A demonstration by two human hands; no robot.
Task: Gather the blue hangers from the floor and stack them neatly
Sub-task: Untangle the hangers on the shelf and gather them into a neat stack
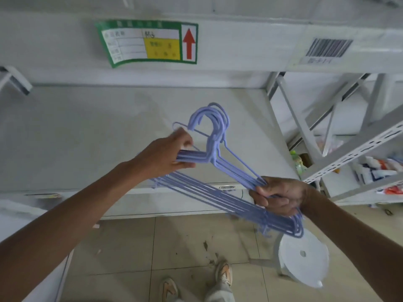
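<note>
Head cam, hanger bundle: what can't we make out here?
- Count of blue hangers: overlapping, blurred.
- Right ends of the hangers: covered by right hand.
- Left shoulders: under left hand.
- Green shelf label text: blurred.
- Hangers left on floor: cut off by frame.

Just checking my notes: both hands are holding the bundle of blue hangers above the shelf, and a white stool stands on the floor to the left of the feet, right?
Not quite: in the head view the white stool stands right of the feet.

Both hands, left (162,154) and right (281,196), curled tight, arms outstretched.
</note>
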